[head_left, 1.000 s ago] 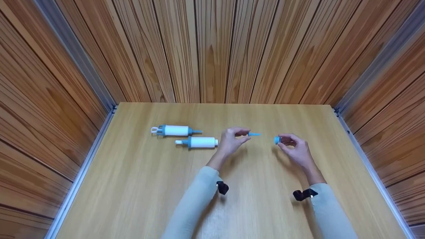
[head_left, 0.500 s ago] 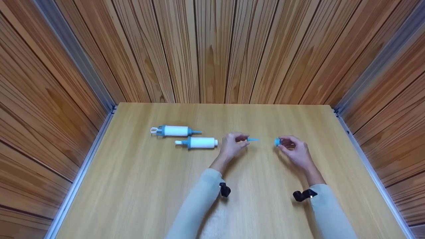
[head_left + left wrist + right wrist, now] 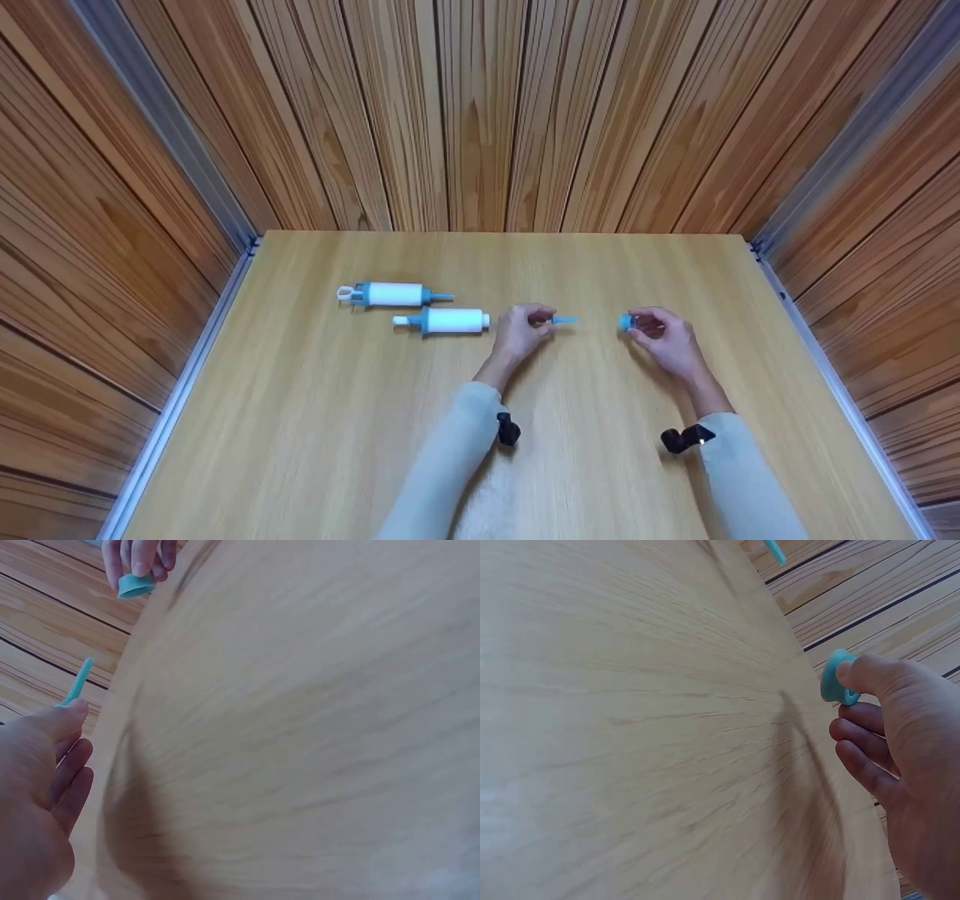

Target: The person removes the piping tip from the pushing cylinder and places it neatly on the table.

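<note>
- My left hand (image 3: 519, 334) pinches a small blue nozzle (image 3: 564, 320) by its thicker end, thumb on one side, the gap between my fingertips only as wide as the piece; the other fingers curl loosely below.
- My right hand (image 3: 667, 341) holds a blue cap (image 3: 625, 322) in a pinch, thumb against its side, with my remaining fingers loosely bent and touching nothing.
- Both pieces are raised above the table (image 3: 570, 450); the nozzle's narrow tip points across a gap towards the cap, the two apart.
- The nozzle is slim, smooth and tapered, looking like plastic; the cap is short, round and hollow, with a flared rim.
- Just left of my left hand lies a syringe-like tube (image 3: 456, 321): smooth white cylindrical barrel, blue collar, white handle at the left end, short white stub at the right.
- Beyond it, a little further left, lies a second tube (image 3: 395, 294), roughly parallel, with a white loop handle, a blue collar and a thin blue spout pointing right.
- The table has a pale, fine wood grain; behind it rises a wall (image 3: 480, 135) of darker, boldly streaked planks.
- Pale, plain sleeves (image 3: 442, 457) cover my forearms.
</note>
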Tool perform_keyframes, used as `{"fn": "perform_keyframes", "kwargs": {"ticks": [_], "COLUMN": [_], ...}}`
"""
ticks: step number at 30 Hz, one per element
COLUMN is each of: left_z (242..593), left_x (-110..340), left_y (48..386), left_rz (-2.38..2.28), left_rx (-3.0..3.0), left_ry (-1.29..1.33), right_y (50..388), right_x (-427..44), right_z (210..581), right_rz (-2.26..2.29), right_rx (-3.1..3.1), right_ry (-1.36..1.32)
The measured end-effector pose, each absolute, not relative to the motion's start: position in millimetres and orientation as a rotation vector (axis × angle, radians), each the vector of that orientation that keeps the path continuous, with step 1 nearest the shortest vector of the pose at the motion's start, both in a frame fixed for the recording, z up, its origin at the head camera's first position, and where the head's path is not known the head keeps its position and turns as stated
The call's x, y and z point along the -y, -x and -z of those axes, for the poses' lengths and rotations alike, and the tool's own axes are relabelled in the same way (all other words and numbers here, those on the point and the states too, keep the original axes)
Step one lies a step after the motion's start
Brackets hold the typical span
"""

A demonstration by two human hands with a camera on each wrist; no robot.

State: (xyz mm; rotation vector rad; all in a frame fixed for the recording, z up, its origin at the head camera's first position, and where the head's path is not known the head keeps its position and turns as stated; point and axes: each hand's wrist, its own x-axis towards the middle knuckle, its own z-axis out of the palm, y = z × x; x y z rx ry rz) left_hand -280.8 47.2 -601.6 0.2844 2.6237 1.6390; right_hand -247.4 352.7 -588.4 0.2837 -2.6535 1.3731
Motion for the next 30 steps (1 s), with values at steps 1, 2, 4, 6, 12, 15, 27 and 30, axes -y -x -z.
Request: {"fn": "perform_keyframes", "kwargs": {"ticks": [1,2,4,6,12,15,27,30], "left_z": [604.1,606.5,609.4,605.7,604.1,607.0,608.1,611.0], "left_x": [-46.7,-46.6,-46.9,-47.7,-50.4,-51.5,-48.6,-48.3], "left_y": [281.1,281.6,281.6,279.1,277.6,277.4,275.5,277.4], "left_rz": [-1.627,-1.614,-1.590,-1.566,-1.518,-1.492,-1.473,-1.485], "left_rx": [-2.639,-2.651,-2.680,-2.682,-2.743,-2.780,-2.784,-2.784], "left_ry": [-0.292,-0.297,-0.305,-0.282,-0.277,-0.300,-0.278,-0.275], "right_y": [247.5,247.5,247.5,247.2,245.6,244.7,246.5,248.7], "right_x": [-353.2,-353.9,-355.2,-356.5,-359.0,-359.0,-355.2,-353.7], "right_z": [589.3,590.0,591.0,591.3,592.1,593.7,593.4,592.6], "right_rz": [-1.368,-1.361,-1.352,-1.348,-1.351,-1.351,-1.342,-1.321], "right_rx": [2.665,2.674,2.690,2.708,2.752,2.770,2.837,2.845], "right_ry": [-0.280,-0.279,-0.272,-0.262,-0.240,-0.228,-0.187,-0.180]}}
